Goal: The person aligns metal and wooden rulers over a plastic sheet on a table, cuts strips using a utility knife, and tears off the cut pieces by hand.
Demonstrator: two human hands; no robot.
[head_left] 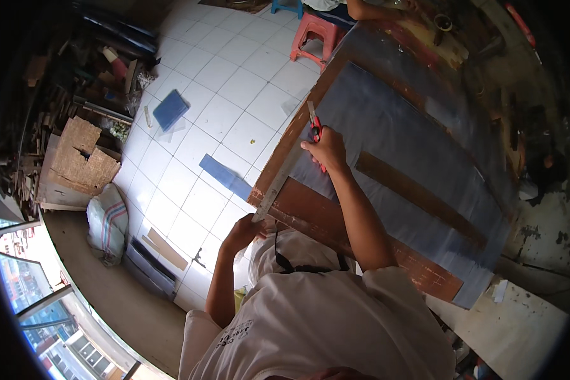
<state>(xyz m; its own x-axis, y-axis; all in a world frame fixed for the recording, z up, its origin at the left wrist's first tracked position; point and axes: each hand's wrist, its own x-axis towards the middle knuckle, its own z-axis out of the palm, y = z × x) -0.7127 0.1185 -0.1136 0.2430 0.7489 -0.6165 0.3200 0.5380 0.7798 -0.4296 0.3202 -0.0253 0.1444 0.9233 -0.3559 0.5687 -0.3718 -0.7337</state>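
My right hand [329, 151] is closed around a red and black utility knife [316, 129], its blade end pointing away from me over the table's left edge. Beneath that hand a large grey-blue sheet [367, 114] covers much of the brown worktable [310, 209]. My left hand [240, 233] is at the table's near left corner, its fingers closed on the near end of a long metal ruler [271, 193]. That ruler runs along the left edge toward my right hand. A brown strip [411, 193] lies across the sheet.
A person's arm [367, 9] shows at the far end, beside a red stool [316, 35]. On the tiled floor to the left lie a blue strip [225, 176] and a blue square piece [170, 110]. A white sack [107, 221] and scrap boards [79, 155] stand farther left.
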